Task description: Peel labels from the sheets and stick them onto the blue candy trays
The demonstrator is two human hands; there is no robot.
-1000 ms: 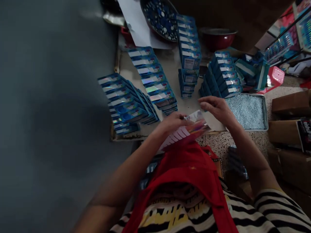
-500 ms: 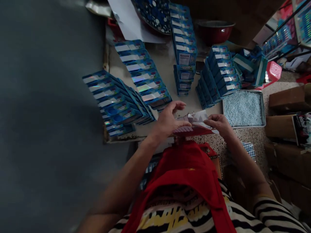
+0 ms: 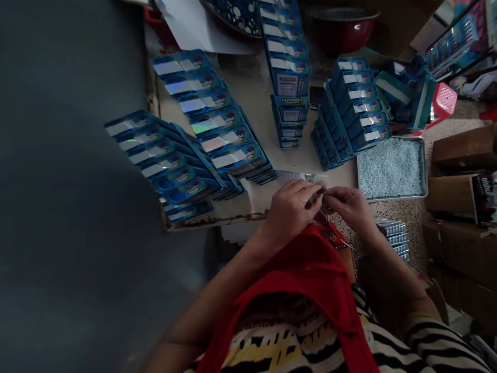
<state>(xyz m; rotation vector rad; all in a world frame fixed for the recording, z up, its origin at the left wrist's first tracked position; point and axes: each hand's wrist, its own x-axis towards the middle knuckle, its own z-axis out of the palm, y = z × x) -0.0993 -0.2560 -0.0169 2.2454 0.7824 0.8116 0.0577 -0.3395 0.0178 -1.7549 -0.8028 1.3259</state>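
Note:
Both hands meet at the table's front edge, above the red apron [image 3: 295, 280]. My left hand [image 3: 297, 207] is closed, its fingers pinching a thin plastic sheet or wrapper [image 3: 301, 177] whose clear part lies on the table behind the fingers. My right hand [image 3: 347, 207] is pinched on the same wrapper, fingertips nearly touching those of the left. A dark reddish part and a thin pale strip hang below the fingertips. Rows of blue packages [image 3: 213, 114] stand left of the hands, and another blue stack [image 3: 351, 111] is behind the right hand.
On the right, a metal tray [image 3: 424, 168] holds small pale blue pieces. A central row of blue boxes [image 3: 289, 67], a phone [image 3: 317, 97] and a red bowl [image 3: 345, 31] are farther back. Cardboard boxes [image 3: 464, 150] stand at the far right.
My left hand has moved right and closed on the wrapper near my right hand. The flat wrapper with its red edge is now gathered between the fingers. The view has shifted slightly.

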